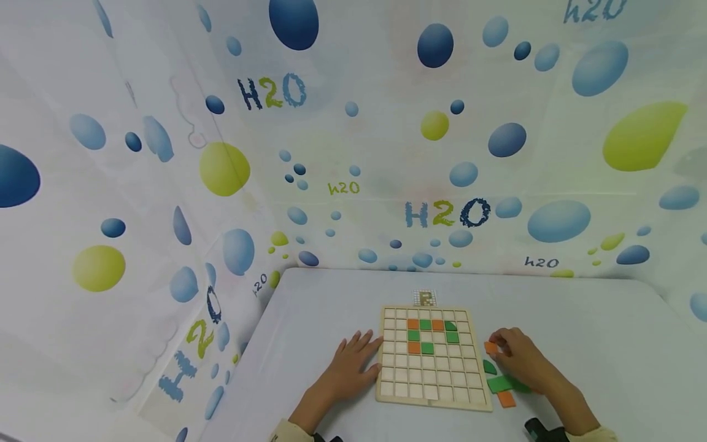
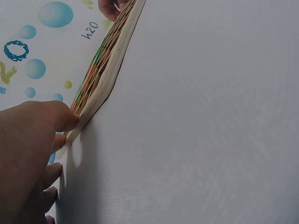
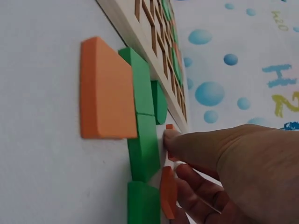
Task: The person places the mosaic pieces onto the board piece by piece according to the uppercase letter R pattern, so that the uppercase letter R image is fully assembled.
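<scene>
A wooden grid board [image 1: 433, 393] lies on the table, with orange and green tiles in several upper cells. My left hand [image 1: 349, 367] rests at its left edge, fingers spread and thumb against the frame; the left wrist view shows that thumb [image 2: 65, 116] touching the rim. Right of the board, my right hand [image 1: 519, 356] pinches an orange square tile [image 1: 490, 347] between thumb and fingers. Beneath those fingers, the right wrist view shows another orange piece [image 3: 168, 192]. Beside the hand lie a green rounded tile [image 1: 489, 367], green square tiles [image 1: 499, 384] and an orange square tile [image 1: 506, 399].
A small printed pattern card [image 1: 424, 298] lies just beyond the board's far edge. The white table [image 1: 320, 307] meets a wall covering [image 1: 375, 147] with blue and lime drops at the back and left.
</scene>
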A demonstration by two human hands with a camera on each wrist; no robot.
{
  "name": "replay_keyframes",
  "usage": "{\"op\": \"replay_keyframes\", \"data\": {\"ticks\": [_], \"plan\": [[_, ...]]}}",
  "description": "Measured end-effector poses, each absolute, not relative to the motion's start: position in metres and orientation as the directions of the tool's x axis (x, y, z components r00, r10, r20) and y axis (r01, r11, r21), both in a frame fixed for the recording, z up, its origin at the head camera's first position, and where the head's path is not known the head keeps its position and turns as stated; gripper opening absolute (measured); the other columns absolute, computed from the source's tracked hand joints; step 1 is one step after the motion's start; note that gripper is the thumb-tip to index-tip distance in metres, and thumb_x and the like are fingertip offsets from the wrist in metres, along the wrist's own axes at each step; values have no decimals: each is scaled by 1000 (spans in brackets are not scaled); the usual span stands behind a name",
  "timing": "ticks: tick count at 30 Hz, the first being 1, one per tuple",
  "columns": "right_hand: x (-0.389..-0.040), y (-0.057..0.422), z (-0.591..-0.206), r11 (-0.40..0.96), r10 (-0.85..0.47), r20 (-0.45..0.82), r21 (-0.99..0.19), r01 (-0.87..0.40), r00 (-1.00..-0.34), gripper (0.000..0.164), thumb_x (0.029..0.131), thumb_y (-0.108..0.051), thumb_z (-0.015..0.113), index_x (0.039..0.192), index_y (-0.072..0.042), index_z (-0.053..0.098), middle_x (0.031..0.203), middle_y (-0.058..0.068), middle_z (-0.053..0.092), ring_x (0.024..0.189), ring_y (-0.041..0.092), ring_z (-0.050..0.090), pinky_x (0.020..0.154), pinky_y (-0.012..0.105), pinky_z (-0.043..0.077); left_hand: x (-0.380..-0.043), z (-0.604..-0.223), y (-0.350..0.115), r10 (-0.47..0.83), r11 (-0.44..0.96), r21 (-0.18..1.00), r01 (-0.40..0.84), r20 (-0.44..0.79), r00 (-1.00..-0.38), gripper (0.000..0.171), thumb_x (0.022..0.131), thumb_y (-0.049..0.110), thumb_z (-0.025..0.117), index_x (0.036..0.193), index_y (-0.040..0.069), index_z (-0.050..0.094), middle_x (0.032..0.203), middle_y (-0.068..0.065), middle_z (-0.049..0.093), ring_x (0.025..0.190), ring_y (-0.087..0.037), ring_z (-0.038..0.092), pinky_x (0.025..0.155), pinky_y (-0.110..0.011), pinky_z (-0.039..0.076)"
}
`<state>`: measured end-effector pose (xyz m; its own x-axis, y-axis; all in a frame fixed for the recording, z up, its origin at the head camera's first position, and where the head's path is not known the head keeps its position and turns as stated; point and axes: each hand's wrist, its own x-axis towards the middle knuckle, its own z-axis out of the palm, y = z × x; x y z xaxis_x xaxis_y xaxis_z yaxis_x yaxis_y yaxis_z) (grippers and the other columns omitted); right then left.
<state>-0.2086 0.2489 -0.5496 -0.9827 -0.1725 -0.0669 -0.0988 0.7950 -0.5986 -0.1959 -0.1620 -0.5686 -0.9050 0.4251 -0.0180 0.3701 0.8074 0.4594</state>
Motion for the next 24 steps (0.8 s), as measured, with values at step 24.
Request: {"op": "replay_keyframes", "data": {"ticks": [24], "plan": [[-223,234,-552,792,-154,21,-595,-136,-988,23,100,-6,64,120,5,65,106,13,60,93,22,56,82,43,54,-196,-567,-162,428,805,464,368,-25,-904,60,107,46,52,163,26,43,172,-6,35,160,-37,27,127,-66,19]]}}
